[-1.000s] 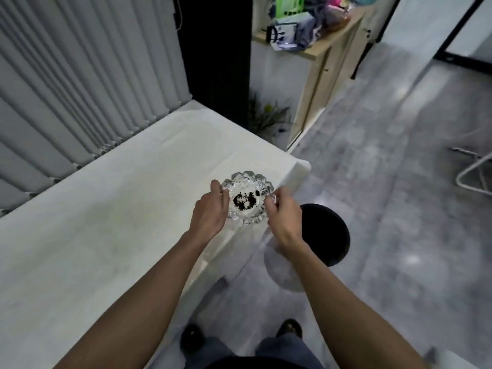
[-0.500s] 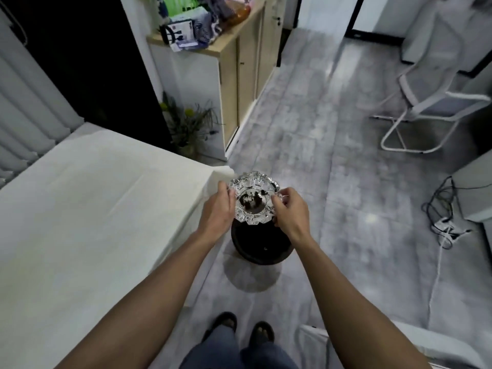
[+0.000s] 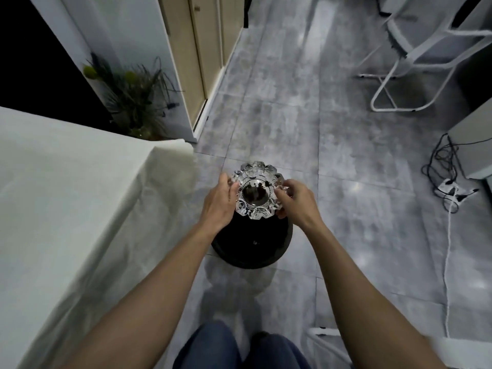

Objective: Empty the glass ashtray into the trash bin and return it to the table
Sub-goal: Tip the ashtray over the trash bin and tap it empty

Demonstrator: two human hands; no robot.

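The cut-glass ashtray [image 3: 256,193] with dark ash in its bowl is held level in the air, directly above the round black trash bin [image 3: 253,243] on the floor. My left hand [image 3: 218,202] grips its left rim and my right hand [image 3: 295,202] grips its right rim with the fingertips. The table [image 3: 66,195] with its white cloth lies to the left, its corner close to the bin. My hands and the ashtray hide the bin's far rim.
A potted plant [image 3: 133,102] stands behind the table corner beside a wooden cabinet [image 3: 191,49]. A white chair frame [image 3: 407,62] is at the far right. Cables and a power strip [image 3: 450,187] lie on the grey tiled floor at the right.
Both hands carried the ashtray off the table edge and rightward until it hangs over the trash bin. My view swung right and down with it.
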